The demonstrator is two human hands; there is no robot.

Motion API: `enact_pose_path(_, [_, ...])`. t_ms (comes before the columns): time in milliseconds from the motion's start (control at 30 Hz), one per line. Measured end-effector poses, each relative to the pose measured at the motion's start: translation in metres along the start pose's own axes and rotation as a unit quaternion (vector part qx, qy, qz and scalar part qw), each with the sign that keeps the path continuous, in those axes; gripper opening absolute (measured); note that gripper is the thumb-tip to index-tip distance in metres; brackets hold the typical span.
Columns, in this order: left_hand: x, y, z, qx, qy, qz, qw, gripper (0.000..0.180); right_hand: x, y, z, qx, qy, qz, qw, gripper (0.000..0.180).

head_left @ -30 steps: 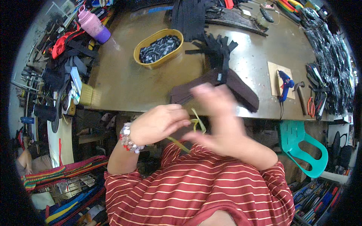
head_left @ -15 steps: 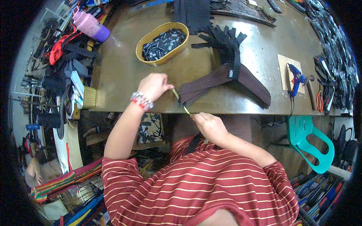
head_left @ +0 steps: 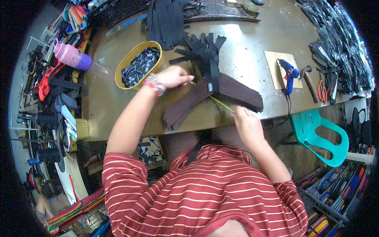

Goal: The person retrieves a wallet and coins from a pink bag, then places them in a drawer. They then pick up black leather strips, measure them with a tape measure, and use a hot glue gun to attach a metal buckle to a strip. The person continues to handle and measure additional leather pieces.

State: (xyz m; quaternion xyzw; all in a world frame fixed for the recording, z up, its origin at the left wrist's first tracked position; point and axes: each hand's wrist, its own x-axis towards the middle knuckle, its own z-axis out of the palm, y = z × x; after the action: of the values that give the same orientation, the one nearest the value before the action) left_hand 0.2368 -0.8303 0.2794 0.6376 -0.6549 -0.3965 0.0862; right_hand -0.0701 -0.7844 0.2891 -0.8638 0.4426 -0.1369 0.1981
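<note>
A thin yellow-green strip (head_left: 221, 103) stretches across a stack of dark brown straps (head_left: 215, 94) on the table. My left hand (head_left: 173, 76), with a beaded bracelet at the wrist, pinches the strip's far end by the brown stack. My right hand (head_left: 244, 120) grips its near end at the table's front edge. A fan of black straps (head_left: 205, 51) lies just beyond the brown ones.
A yellow oval basket (head_left: 136, 63) of small dark pieces sits left of my hand. A pink-purple bottle (head_left: 73, 57) stands farther left. A blue glue gun (head_left: 290, 75) lies on a board at right, near scissors (head_left: 321, 89). A teal chair (head_left: 321, 134) stands below.
My hands have parted: the left reached forward onto the table with one end of the strip, the right stayed near the edge, drawing the strip taut across the brown straps.
</note>
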Motion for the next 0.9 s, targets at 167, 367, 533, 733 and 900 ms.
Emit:
enact_pose_path(167, [-0.050, 0.020, 0.018, -0.532, -0.107, -0.032, 0.839, 0.026, 0.066, 0.017, -0.051, -0.181, -0.015, -0.247, 0.952, 0.013])
enact_pose_path(367, [-0.066, 0.052, 0.114, 0.046, 0.194, 0.176, 0.964, 0.016, 0.181, 0.063, -0.058, 0.044, -0.358, -0.248, 0.899, 0.012])
enact_pose_path(533, [-0.063, 0.051, 0.132, 0.113, 0.274, 0.173, 0.939, 0.019, 0.171, 0.111, -0.014, 0.376, -0.422, -0.011, 0.825, 0.009])
enact_pose_path(733, [-0.063, 0.054, 0.136, -0.087, 0.322, 0.070, 0.940, 0.016, 0.095, 0.082, 0.030, 0.581, -0.265, 0.137, 0.758, 0.014])
enact_pose_path(900, [-0.067, 0.071, 0.157, -0.628, 0.296, 0.028, 0.720, 0.019, 0.048, 0.024, 0.024, 0.778, -0.188, 0.230, 0.553, 0.024])
